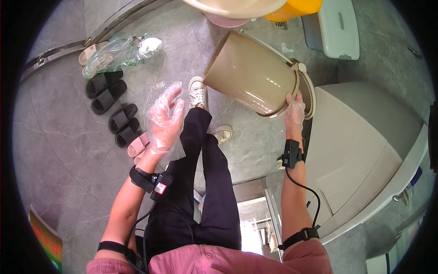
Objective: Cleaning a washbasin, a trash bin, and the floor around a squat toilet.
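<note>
A beige plastic bin (253, 75) lies tilted in the air or against the floor; I cannot tell which. Its rim ring (310, 92) points right, towards the panelled unit. My right hand (295, 108), in a clear disposable glove, grips the bin at the rim. A pale handle (265, 46) runs along the bin's far side. My left hand (166, 120), gloved the same way, is held up above the floor to the left of the bin. Its fingers are curved, thumb apart, with nothing in them. The inside of the bin is mostly hidden.
Black slippers (109, 92) and pink slippers (137, 145) line the left floor, near a clear plastic bag (116, 56). Ahead are a cream basin (236, 7), an orange bucket (294, 8) and a white-lidded storage box (340, 30). A light panelled unit (349, 147) stands right.
</note>
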Action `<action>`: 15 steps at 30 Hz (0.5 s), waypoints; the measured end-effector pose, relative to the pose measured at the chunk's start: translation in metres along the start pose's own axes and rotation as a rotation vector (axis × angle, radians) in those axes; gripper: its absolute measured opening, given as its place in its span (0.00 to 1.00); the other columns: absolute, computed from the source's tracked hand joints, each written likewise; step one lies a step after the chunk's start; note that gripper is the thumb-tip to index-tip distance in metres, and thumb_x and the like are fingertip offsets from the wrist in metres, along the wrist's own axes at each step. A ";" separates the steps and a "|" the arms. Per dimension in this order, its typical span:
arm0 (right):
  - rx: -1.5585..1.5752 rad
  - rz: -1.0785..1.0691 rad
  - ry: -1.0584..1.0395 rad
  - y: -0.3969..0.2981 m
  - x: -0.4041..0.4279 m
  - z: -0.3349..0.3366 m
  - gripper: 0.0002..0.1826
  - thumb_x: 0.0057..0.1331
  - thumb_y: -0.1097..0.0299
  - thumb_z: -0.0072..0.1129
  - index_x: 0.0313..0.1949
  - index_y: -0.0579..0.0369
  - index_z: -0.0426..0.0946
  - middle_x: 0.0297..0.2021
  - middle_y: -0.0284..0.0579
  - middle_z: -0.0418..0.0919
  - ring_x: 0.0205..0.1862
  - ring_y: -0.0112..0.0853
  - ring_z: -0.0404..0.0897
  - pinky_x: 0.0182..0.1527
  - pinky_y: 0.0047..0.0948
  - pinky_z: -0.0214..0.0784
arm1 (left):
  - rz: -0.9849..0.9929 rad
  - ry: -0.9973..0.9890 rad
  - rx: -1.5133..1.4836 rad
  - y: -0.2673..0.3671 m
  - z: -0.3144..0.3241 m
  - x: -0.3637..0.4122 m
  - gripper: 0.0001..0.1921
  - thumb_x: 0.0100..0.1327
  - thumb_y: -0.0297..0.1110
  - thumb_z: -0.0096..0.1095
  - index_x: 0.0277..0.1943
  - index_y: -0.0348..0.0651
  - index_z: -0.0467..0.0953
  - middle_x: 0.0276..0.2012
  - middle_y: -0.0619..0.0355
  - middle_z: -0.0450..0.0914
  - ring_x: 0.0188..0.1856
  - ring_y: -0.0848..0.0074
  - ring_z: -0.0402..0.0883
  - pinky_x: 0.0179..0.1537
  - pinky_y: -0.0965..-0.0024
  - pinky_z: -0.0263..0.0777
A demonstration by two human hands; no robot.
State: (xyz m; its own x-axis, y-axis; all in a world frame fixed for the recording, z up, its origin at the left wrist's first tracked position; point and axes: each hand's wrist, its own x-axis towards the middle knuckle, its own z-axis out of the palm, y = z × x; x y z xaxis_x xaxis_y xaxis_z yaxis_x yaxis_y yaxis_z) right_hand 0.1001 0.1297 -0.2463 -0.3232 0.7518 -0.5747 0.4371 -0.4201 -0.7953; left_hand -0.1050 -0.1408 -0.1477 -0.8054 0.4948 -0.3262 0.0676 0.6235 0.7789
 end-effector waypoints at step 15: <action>-1.327 0.019 -0.185 0.103 0.016 0.072 0.28 0.53 0.65 0.57 0.53 0.63 0.67 0.40 0.57 0.77 0.45 0.52 0.76 0.48 0.42 0.68 | -0.013 -0.010 0.132 -0.019 0.000 0.009 0.18 0.58 0.24 0.55 0.52 0.39 0.73 0.48 0.50 0.78 0.49 0.67 0.78 0.47 0.69 0.72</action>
State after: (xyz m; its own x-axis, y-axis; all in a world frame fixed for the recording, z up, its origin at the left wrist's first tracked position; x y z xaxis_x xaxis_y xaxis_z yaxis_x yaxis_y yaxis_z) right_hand 0.0796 0.0619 -0.3512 -0.3699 0.6279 -0.6848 0.8873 0.4573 -0.0600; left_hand -0.1133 -0.1487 -0.1655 -0.8009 0.4915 -0.3420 0.1345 0.7042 0.6972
